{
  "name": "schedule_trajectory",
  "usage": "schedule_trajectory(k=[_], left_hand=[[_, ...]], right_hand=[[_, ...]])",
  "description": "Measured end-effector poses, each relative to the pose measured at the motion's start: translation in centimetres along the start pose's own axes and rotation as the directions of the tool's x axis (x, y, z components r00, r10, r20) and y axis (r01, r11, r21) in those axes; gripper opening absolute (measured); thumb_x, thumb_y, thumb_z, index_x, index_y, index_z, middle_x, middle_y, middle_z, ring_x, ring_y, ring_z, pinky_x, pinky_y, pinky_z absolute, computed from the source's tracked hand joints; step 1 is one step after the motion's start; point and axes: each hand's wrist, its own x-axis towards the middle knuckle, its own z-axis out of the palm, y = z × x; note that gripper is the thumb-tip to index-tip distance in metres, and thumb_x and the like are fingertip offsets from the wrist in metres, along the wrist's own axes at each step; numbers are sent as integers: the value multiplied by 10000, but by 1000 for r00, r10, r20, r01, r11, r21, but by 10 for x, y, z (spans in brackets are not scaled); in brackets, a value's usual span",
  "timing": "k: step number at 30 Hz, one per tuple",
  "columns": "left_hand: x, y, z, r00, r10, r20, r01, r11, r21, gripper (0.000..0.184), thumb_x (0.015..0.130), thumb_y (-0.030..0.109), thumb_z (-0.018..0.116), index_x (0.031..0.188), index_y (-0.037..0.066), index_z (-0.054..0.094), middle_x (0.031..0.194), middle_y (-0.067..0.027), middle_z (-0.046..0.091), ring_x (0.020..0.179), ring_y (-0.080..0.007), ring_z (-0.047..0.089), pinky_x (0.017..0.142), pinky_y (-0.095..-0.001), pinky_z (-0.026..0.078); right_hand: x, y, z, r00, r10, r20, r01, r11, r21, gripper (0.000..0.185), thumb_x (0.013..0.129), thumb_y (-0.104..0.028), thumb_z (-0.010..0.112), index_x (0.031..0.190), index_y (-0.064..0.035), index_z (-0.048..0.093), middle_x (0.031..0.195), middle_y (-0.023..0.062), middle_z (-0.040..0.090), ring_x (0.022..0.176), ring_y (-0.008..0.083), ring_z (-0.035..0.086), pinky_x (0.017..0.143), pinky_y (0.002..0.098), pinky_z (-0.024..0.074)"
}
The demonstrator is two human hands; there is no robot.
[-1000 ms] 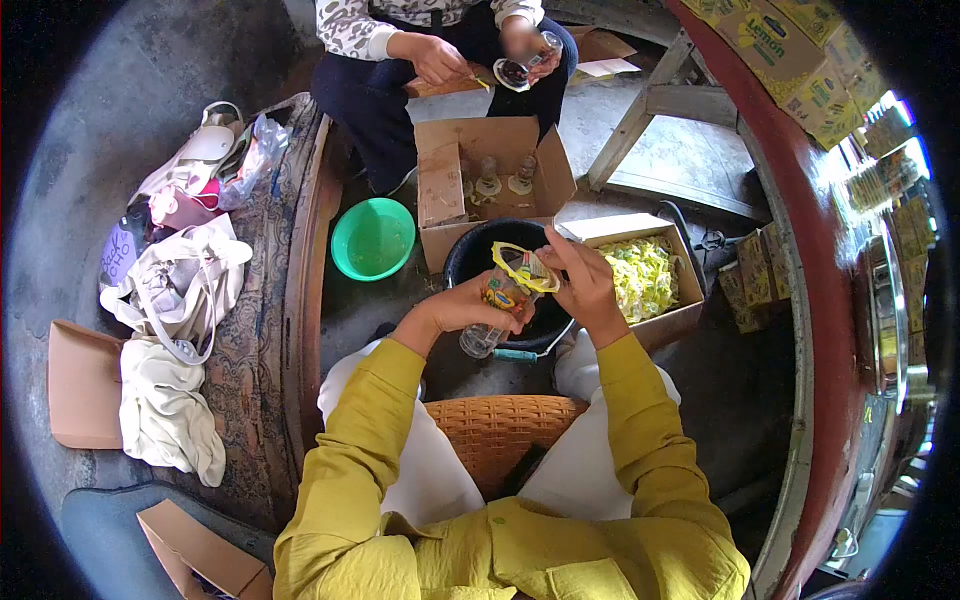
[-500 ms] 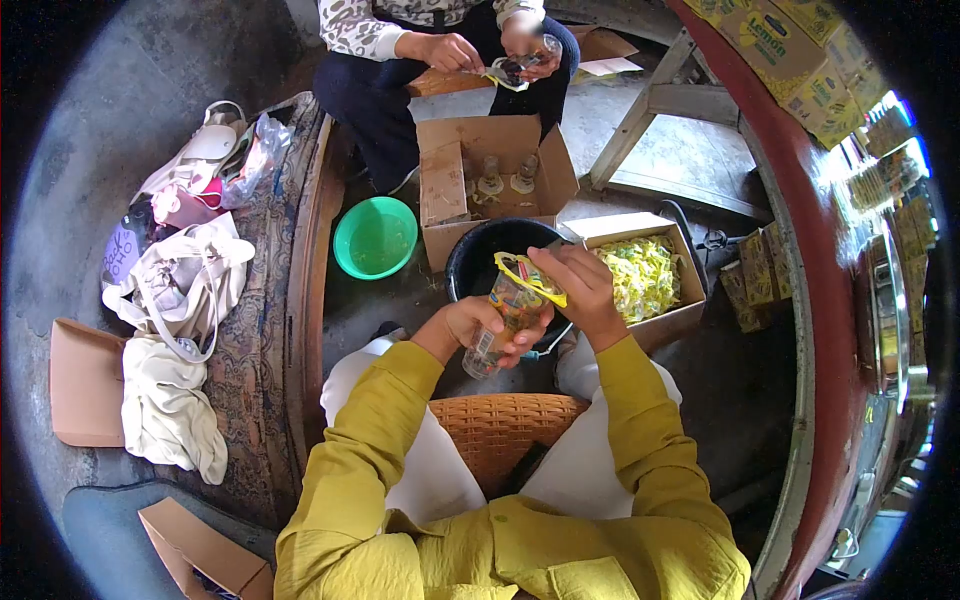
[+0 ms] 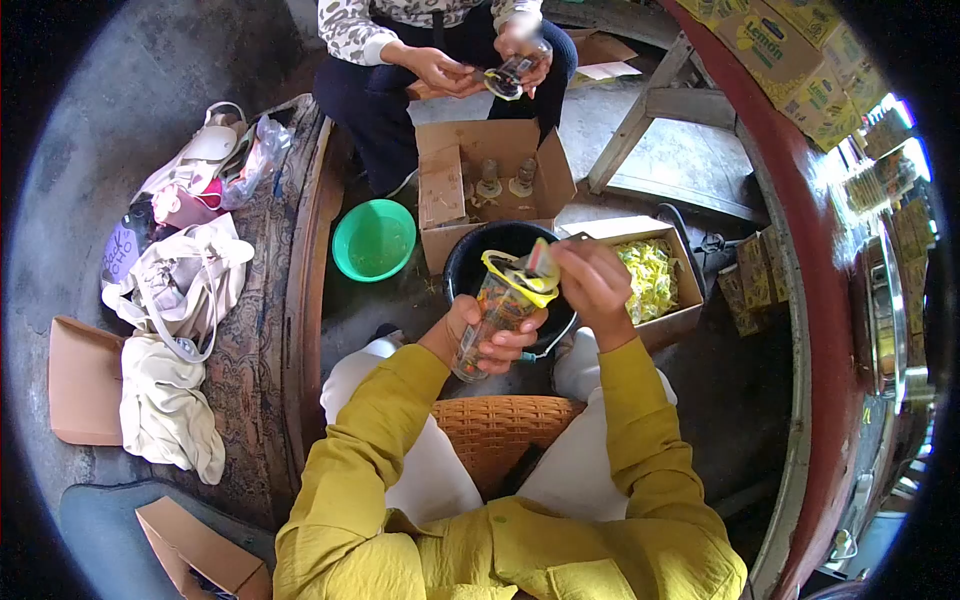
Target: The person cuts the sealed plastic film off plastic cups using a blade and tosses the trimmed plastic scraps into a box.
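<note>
My left hand (image 3: 497, 335) is wrapped round a clear printed plastic cup (image 3: 490, 308), tilted with its yellow rim up and to the right. Barcode-like and coloured print shows through my fingers. At the rim, my right hand (image 3: 597, 283) pinches a crinkled piece of sealing film (image 3: 540, 262), pale with some red and green. The film stands up from the cup's mouth, and part of it is hidden by my fingers. Just beyond both hands is a black bucket (image 3: 462, 250). Right of it, a cardboard box (image 3: 672, 325) holds yellow and pale scraps (image 3: 652, 275).
A green basin (image 3: 375, 240) stands at the left. Ahead, an open carton (image 3: 440, 185) holds clear cups (image 3: 522, 178). Another person's hands (image 3: 447, 72) work on a similar dark-looking cup (image 3: 512, 75). Bags (image 3: 190, 280) lie on the left bench; lemon cartons (image 3: 775, 45) stand upper right.
The film at the cup's rim now stands raised, with my right hand slightly farther right. The cup has shifted slightly left and down. The other person's hand has moved along their cup.
</note>
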Motion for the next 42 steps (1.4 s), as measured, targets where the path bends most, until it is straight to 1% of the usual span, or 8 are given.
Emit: schedule_trajectory(k=[17, 20, 24, 28, 32, 36, 39, 42], left_hand=[[2, -6, -2, 949, -33, -315, 91, 981, 172, 529, 592, 202, 681, 1004, -15, 430, 729, -76, 479, 564, -133, 505, 464, -288, 456], [-1, -6, -1, 952, -22, -305, 82, 979, 188, 545, 599, 198, 685, 1027, -27, 434, 750, -88, 492, 585, -147, 521, 471, -288, 465], [-5, 1, -6, 894, 121, -432, 62, 920, 387, 531, 670, 182, 681, 1111, 15, 437, 830, -70, 530, 698, -147, 554, 565, -298, 499], [-4, 15, -14, 480, 644, -595, 77, 645, 760, 396, 799, 175, 592, 1149, 72, 440, 966, -49, 544, 886, -173, 549, 708, -347, 500], [-14, 34, -21, 303, 778, -550, 72, 557, 828, 424, 800, 187, 583, 1171, 66, 417, 1051, -80, 537, 957, -200, 549, 753, -366, 491], [-13, 39, -18, 256, 894, -369, 128, 347, 929, 551, 814, 206, 518, 1294, 92, 271, 1187, -98, 439, 1077, -231, 481, 857, -402, 409], [-7, 35, -7, 126, 974, -188, 342, 135, 930, 454, 827, 117, 497, 1225, 36, 296, 1149, -115, 436, 1060, -194, 454, 899, -309, 369], [-6, 38, -10, 257, 966, 12, 319, -96, 943, 468, 831, 68, 470, 1245, 27, 256, 1189, -117, 394, 1112, -196, 391, 942, -303, 319]], right_hand=[[-27, 84, -67, 901, 388, -193, -433, 828, -355, 216, 643, 89, 578, 814, -25, 644, 738, 100, 626, 653, 200, 614, 579, 287, 476], [-53, 119, -91, 829, 507, -235, -556, 708, -436, 196, 646, 50, 576, 805, -47, 635, 754, 132, 615, 667, 299, 601, 617, 350, 474], [-101, 163, -107, 513, 854, -86, -693, 352, -629, 231, 628, -8, 601, 852, -51, 637, 835, 173, 622, 747, 350, 606, 685, 408, 483], [-140, 181, -100, 492, 870, 16, -544, 321, -775, 324, 641, -10, 551, 957, -19, 618, 880, 207, 613, 867, 361, 584, 765, 412, 469], [-144, 188, -98, 393, 918, 59, -523, 276, -806, 347, 619, -13, 561, 958, -43, 626, 893, 209, 616, 874, 355, 588, 802, 385, 465], [-133, 185, -94, 458, 888, -41, -647, 301, -701, 436, 587, 10, 629, 1016, -67, 609, 865, 160, 635, 797, 296, 624, 743, 346, 498], [-102, 168, -82, 450, 892, -51, -856, 414, -309, 495, 597, 27, 688, 1072, -48, 567, 855, 134, 631, 769, 204, 629, 662, 303, 510], [-73, 146, -64, 523, 848, -87, -834, 530, 150, 514, 625, 63, 679, 1110, -37, 539, 825, 100, 622, 725, 120, 601, 612, 240, 491]])
